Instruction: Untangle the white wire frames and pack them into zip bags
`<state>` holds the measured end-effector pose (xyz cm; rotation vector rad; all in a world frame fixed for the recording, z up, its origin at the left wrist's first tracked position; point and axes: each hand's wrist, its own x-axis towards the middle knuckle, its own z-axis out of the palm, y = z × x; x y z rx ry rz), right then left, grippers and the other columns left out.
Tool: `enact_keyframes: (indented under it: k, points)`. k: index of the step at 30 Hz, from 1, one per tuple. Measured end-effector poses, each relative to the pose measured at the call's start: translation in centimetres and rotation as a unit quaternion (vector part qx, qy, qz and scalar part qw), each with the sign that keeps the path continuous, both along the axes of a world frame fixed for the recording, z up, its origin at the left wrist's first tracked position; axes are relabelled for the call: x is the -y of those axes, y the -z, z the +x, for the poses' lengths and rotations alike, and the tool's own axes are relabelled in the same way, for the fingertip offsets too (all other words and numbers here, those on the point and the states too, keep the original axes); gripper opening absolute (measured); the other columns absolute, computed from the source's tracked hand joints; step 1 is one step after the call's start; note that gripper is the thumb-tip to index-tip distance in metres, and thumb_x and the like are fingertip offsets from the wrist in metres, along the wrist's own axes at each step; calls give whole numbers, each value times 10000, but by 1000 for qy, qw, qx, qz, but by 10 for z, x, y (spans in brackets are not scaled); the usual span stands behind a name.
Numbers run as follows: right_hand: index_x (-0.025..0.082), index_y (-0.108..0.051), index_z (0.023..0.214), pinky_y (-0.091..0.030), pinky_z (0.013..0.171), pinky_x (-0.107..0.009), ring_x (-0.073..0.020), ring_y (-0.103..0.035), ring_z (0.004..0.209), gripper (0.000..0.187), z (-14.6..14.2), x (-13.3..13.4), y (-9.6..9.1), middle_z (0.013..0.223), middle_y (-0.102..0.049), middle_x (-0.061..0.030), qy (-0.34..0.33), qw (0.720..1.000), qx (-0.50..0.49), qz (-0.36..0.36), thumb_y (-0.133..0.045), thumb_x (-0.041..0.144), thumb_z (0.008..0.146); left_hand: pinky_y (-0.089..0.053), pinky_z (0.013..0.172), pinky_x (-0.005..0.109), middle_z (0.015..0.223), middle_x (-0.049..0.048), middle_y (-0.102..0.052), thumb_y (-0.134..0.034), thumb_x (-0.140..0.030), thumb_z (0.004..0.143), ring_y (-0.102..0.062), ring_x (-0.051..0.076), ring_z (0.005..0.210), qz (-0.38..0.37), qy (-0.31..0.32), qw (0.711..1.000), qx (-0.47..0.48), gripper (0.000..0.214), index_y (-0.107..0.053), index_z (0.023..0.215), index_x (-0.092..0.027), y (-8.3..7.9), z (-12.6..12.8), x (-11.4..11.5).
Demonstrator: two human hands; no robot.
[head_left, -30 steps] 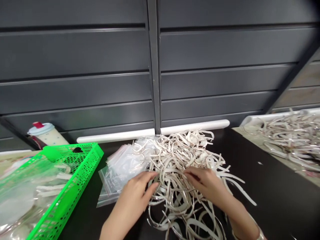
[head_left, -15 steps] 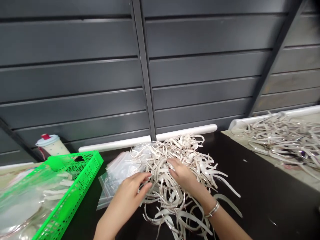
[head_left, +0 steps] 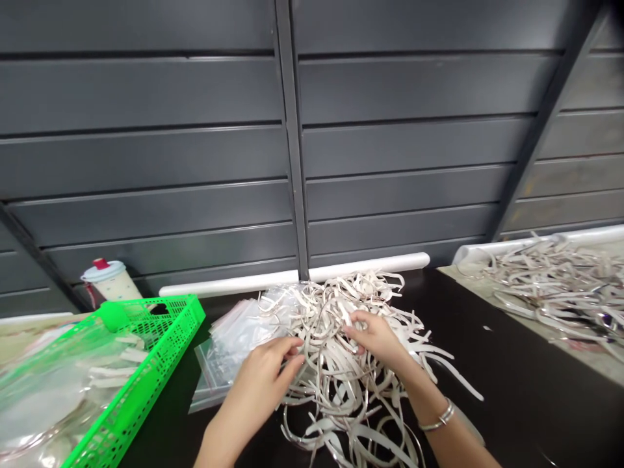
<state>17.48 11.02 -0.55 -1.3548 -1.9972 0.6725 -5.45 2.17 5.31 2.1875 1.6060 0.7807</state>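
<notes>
A tangled heap of pale curved bands (head_left: 351,370) lies on the dark table (head_left: 511,383) in front of me. My left hand (head_left: 266,374) rests on the heap's left edge, fingers stretched out and touching the bands. My right hand (head_left: 375,338) is in the upper middle of the heap, fingers pinched round one band. A metal bangle (head_left: 436,419) sits on my right wrist. A stack of clear plastic bags (head_left: 229,338) lies just left of the heap, partly under it.
A green mesh basket (head_left: 141,370) holding bagged bands stands at the left. A lidded cup with a red cap (head_left: 110,279) is behind it. A second heap of bands (head_left: 560,286) covers a lighter table at the right. A dark slatted wall rises behind.
My right hand has moved up and away from me into the heap and closed on a band. My left hand has stayed at the heap's left edge.
</notes>
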Motion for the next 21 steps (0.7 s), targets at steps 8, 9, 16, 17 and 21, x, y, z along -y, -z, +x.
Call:
enact_keyframes:
  k: [8,9,16,17,21]
  points:
    - [181,-501,552,-426,735,-315,-177,-534,760,307,-13,3,-36,771,-498,-17,-69,984,-142,79,-567,351,800,-459,841,329,998,63,-698,-547,-311,830,-629,213,916,7,-3,992,128,244,-654,1018,-199,11,26,-18]
    - [181,-497,546,-425,721,-309,-170,-525,738,316,-16,4,-35,749,-481,-11,-80,981,-161,75,-560,348,806,-458,833,328,972,61,-696,-581,-305,803,-627,213,899,3,-2,987,159,246,-653,1011,-194,13,32,-22]
    - [174,-565,583,-444,730,-307,-180,-565,793,289,-20,7,-18,816,-539,-37,-86,987,-117,66,-520,277,849,-405,549,233,584,-31,-550,-645,-272,719,-525,129,557,-60,1,946,319,123,-617,743,-155,35,55,-47]
    - [175,-587,610,-446,768,-324,-192,-575,845,285,-17,6,-17,867,-565,-52,-86,989,-99,70,-506,277,863,-400,545,228,582,-31,-548,-646,-279,719,-522,125,552,-62,-4,943,328,132,-610,735,-153,36,53,-48]
    - [180,-660,752,-389,928,-444,-283,-525,1074,176,-3,1,-16,1086,-590,-116,5,992,7,125,-540,268,846,-447,609,245,663,7,-629,-632,-315,730,-590,146,618,-76,-23,927,367,180,-603,785,-146,32,39,-46]
